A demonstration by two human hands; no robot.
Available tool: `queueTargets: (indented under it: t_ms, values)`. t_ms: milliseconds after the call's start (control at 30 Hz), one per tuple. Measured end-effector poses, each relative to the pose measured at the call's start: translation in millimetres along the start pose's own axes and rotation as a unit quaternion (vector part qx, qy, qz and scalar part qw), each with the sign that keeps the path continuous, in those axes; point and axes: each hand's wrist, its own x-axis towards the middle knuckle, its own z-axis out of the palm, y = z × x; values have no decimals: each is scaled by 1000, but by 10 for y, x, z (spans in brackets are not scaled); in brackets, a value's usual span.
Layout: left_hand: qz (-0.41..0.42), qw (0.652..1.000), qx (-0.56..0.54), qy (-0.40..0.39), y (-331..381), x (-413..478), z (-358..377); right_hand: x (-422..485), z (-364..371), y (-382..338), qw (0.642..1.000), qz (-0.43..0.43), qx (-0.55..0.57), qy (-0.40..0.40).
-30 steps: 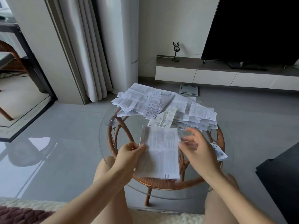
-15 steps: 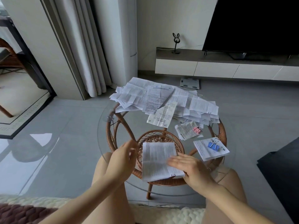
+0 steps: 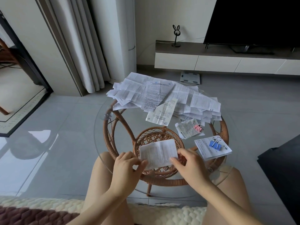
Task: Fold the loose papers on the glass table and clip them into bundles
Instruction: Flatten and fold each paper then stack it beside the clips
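A folded printed paper (image 3: 158,152) lies at the near side of the round glass table (image 3: 100,140). My left hand (image 3: 125,166) pinches its left edge and my right hand (image 3: 188,164) pinches its lower right corner. A heap of loose printed papers (image 3: 164,96) covers the far half of the table. To the right lie two clipped bundles: one with a pink binder clip (image 3: 198,127), and nearer me one with a blue binder clip (image 3: 215,144).
The glass top sits on a rattan frame (image 3: 113,127) with a woven basket shelf below. My knees are under the near rim. A TV console (image 3: 227,57) and a floor scale (image 3: 190,77) stand beyond, curtains at the left, a dark furniture edge (image 3: 284,163) at the right.
The tall sheet that I held up has been laid on the glass and folded to a smaller size. Both hands now pinch its edges; the right hand pressed flat on it before.
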Motion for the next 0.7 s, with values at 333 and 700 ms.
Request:
queueTargets:
  t_ms: [333, 700]
  values:
    - [-13, 995, 98, 31, 5, -13, 134, -28, 139, 2, 997, -5, -65, 29]
    - [47, 991, 121, 22, -7, -44, 109, 93, 46, -105, 992, 103, -42, -51]
